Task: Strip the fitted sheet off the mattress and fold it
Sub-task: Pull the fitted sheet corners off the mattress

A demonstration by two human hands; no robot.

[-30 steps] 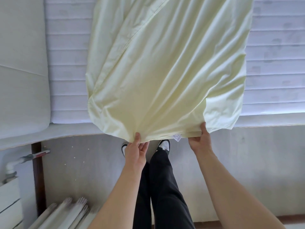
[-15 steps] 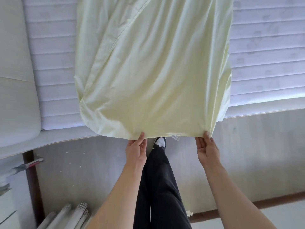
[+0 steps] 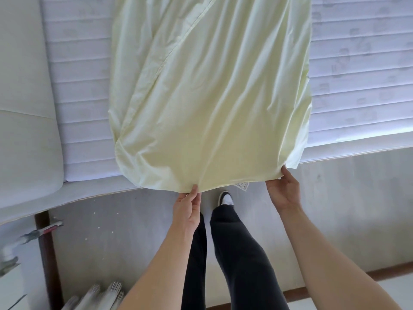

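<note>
The mattress (image 3: pixel 80 90), white and ribbed with quilted lines, fills the upper view, its near edge running from lower left up toward the right. The sheet (image 3: pixel 212 97), pale yellow-green, lies over its middle in a long doubled strip with a seam running down it, and its near end hangs past the mattress edge over the floor (image 3: pixel 111 242). Bare mattress shows on both sides of the sheet, wider on the right. A white pad (image 3: pixel 24 130) lies along the mattress's left side.

Both forearms reach forward and up from the bottom of the view. The left hand (image 3: pixel 187 209) pinches the sheet's near hem at its middle, thumb and fingertips closed on the cloth. The right hand (image 3: pixel 282 191) holds the hem's right corner, fingers curled under the fabric and thumb on top. The hem sags slightly between the hands, and a small label (image 3: pixel 242 186) hangs from it. Below, dark trouser legs (image 3: pixel 237 253) and a shoe (image 3: pixel 225 198) stand on the floor just beside the bed.
</note>
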